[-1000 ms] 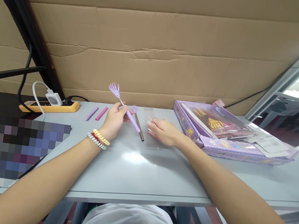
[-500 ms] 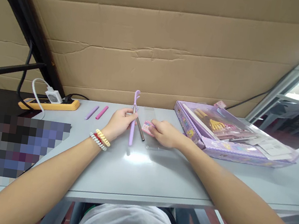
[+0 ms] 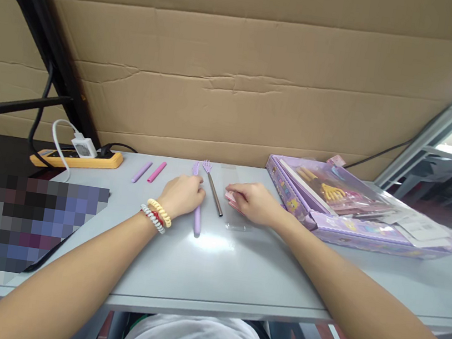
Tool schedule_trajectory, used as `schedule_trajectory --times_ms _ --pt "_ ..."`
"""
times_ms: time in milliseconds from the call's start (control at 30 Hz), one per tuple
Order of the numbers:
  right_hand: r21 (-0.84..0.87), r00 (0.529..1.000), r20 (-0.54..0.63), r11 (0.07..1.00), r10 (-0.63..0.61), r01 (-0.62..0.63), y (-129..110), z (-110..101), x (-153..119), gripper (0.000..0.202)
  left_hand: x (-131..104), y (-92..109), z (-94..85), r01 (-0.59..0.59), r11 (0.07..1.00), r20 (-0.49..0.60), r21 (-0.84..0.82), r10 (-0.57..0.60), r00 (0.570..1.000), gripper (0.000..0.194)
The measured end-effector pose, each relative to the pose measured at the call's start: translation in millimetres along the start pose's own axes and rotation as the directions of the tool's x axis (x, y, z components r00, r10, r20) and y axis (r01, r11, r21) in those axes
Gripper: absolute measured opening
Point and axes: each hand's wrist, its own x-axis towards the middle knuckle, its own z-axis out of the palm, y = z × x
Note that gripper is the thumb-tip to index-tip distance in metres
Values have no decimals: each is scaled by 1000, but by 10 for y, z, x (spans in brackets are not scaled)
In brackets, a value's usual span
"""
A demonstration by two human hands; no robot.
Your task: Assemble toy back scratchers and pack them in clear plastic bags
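Observation:
My left hand (image 3: 184,194), with beaded bracelets on its wrist, is closed around a purple back scratcher (image 3: 196,222). The claw-shaped head points to the back and the handle end toward me, low on the table. Just to the right lies a second back scratcher (image 3: 215,189) with a bare metal rod and a purple claw head. My right hand (image 3: 255,204) pinches a pink printed card (image 3: 233,200), which its fingers partly cover. A clear plastic sleeve (image 3: 238,227) stretches out flat under and around that hand.
Purple (image 3: 142,172) and pink (image 3: 157,172) tubes lie at left. A purple box (image 3: 367,240) holding yellow hand-shaped items stands at right. A yellow power strip (image 3: 107,161) and a blurred-out device (image 3: 41,227) are at far left, with cardboard (image 3: 238,109) behind the table (image 3: 214,280).
My left hand has lowered the purple back scratcher toward the table, and its head now lies beside the metal-rod one. The pink card is tilted lower under my right hand.

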Motion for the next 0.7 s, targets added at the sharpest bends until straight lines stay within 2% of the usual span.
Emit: schedule_trajectory --times_ms 167,300,367,567,700 --pt "16 1000 0 999 -30 30 4 19 -7 30 -9 7 -12 -33 996 113 81 23 993 30" --pt "-34 1000 -26 999 -6 6 -1 57 -11 49 -6 13 2 -28 991 159 128 8 987 31" --pt "-44 999 -44 999 1 -3 -5 66 -8 51 -4 14 20 -36 992 165 124 15 986 34" --pt "-34 994 -95 997 60 -63 1 39 7 37 -13 24 28 -55 997 169 62 44 985 42" --pt "215 987 -93 970 133 -110 2 32 28 18 -16 40 -8 -34 998 83 54 30 996 40"
